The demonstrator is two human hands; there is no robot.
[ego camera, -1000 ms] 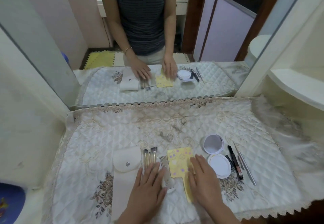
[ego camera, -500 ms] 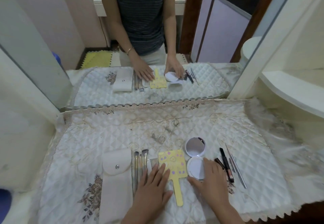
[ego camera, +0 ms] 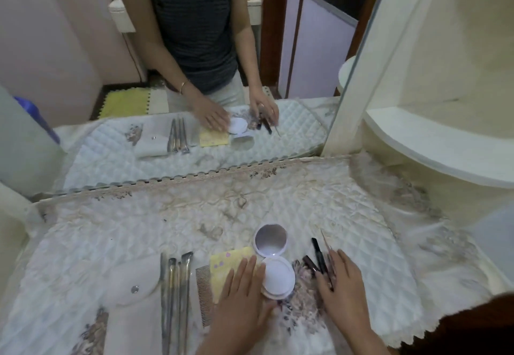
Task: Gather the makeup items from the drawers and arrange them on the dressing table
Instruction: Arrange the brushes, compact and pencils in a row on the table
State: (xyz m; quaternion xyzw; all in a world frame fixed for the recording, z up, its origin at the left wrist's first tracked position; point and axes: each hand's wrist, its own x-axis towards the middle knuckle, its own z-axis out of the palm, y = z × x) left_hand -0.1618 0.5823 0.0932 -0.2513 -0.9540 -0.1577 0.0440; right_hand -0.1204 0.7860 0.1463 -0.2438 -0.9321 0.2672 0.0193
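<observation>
Makeup items lie in a row on the quilted white cloth [ego camera: 222, 215] of the dressing table. From the left: a cream pouch [ego camera: 130, 293], several brushes [ego camera: 175, 293], a brown comb [ego camera: 204, 296], a yellow hand mirror [ego camera: 228, 265] and an open white compact [ego camera: 274, 260]. My left hand [ego camera: 242, 299] lies flat on the yellow mirror, thumb against the compact's base. My right hand [ego camera: 345, 288] rests with straight fingers on the dark pencils and thin tools [ego camera: 319, 257] to the right of the compact.
A large mirror [ego camera: 194, 76] stands behind the table and reflects the person and the items. A cream curved shelf [ego camera: 434, 143] juts out at the right. The cloth's scalloped edge [ego camera: 417, 338] marks the table's front right.
Both hands have moved right. The left hand went from the comb onto the yellow mirror beside the compact; the right hand went from the compact to the pencils. The view shifted too.
</observation>
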